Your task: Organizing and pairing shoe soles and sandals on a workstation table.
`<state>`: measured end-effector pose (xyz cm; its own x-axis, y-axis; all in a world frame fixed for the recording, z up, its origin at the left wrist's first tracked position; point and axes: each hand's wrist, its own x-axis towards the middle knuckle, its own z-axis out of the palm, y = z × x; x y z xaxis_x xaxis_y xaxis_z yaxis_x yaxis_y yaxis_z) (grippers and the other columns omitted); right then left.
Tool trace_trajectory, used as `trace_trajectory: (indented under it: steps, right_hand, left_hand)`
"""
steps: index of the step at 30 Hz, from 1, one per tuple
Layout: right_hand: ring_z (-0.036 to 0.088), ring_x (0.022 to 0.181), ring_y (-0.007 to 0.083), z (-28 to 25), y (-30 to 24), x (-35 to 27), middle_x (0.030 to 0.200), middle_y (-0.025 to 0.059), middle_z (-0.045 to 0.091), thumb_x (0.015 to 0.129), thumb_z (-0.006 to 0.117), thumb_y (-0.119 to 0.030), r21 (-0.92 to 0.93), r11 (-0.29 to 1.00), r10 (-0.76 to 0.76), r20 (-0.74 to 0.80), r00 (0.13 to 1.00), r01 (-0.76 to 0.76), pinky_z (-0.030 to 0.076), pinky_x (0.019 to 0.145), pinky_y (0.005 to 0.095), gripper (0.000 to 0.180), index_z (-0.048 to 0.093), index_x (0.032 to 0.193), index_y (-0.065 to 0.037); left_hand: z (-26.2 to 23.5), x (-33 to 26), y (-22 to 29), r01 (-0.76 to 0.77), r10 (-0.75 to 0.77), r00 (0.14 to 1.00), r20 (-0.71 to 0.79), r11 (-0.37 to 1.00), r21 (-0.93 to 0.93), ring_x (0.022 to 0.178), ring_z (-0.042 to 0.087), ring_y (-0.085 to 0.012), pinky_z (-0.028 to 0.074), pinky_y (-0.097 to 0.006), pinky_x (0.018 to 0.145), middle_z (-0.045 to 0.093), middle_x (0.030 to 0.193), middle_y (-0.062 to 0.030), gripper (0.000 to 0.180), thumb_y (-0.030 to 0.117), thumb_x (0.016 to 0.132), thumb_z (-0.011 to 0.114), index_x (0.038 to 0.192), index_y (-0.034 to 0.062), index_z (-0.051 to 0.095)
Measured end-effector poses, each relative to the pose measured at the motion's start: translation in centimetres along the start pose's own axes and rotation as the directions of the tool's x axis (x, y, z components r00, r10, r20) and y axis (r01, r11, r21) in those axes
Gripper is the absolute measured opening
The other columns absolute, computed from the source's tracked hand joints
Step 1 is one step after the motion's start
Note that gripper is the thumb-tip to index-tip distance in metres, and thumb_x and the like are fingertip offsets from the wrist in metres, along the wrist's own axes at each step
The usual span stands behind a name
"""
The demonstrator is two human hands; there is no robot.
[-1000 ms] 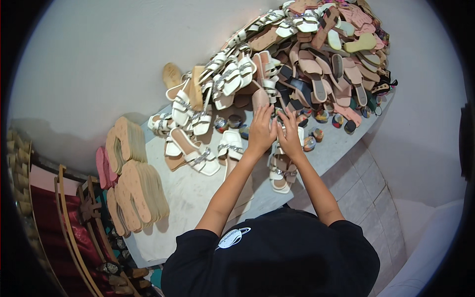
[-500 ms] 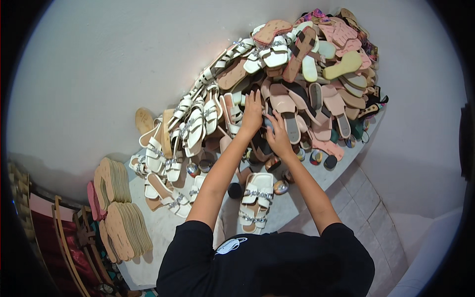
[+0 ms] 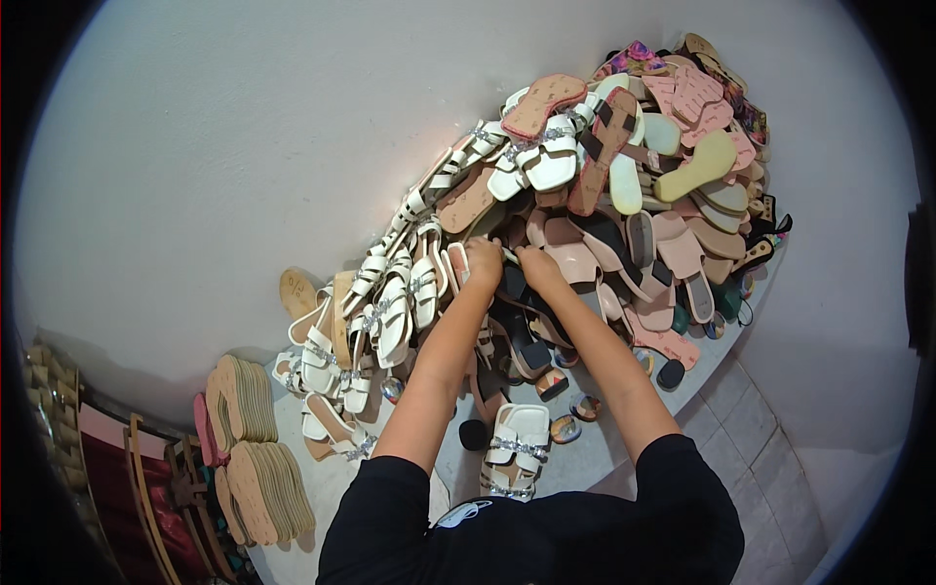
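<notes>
Footwear pile (image 3: 609,234) spreads over the table (image 3: 577,460) in front of me, along the wall (image 3: 244,175), and both my hands reach into the middle of it. My left hand (image 3: 484,261) and right hand (image 3: 535,267) are just beside each other, fingers curled, with 1 small pale piece (image 3: 510,256) showing between them. I cannot tell whether either grip is clamped on that piece, because my fingertips are hidden. White sandals (image 3: 393,317) with glittering straps lie to the left of my left hand; pink slides (image 3: 573,261) lie to the right of my right hand. Farther up the heap are 1 yellow sole (image 3: 697,166) and 1 brown sole (image 3: 544,105) with a reddish edge. Nearer me, between my forearms, lies a white sandal (image 3: 520,429) with silvery bands, beside 2 multicoloured round heels (image 3: 565,429). Well apart, at the table's left, stand 2 stacks of tan soles (image 3: 273,492).
</notes>
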<state>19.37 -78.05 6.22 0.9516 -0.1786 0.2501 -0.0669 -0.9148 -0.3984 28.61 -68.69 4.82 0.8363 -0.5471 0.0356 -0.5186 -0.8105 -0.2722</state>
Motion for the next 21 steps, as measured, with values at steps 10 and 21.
trace_trajectory:
  steps: [10,21]
  right_hand:
    - [0.061,0.084,0.0308,0.9,1.8,2.2,0.086,0.0147,0.063,0.073,0.054,-0.012,-0.099,0.994,0.066,0.166,0.984,-0.050,0.048,0.071,0.0417,0.017,0.063,0.087,-0.008]
    - [0.059,0.084,0.0293,-0.3,1.3,-0.4,0.088,0.0106,0.060,0.075,0.060,-0.018,0.025,0.995,-0.096,-0.100,0.990,0.099,0.047,0.072,0.0391,0.025,0.060,0.098,-0.010]
  left_hand:
    - [0.8,-1.0,-0.6,-0.020,0.099,0.899,-0.426,0.983,0.185,0.073,0.058,-0.0307,0.049,-0.038,0.065,0.056,0.082,-0.0170,0.019,0.013,0.076,0.054,0.095,0.0073,0.054]
    - [0.1,-1.3,-0.9,0.218,-0.151,0.957,-0.248,0.938,0.270,0.103,0.048,-0.0414,0.035,-0.042,0.089,0.042,0.117,-0.0323,0.043,0.026,0.076,0.055,0.112,0.0050,0.046]
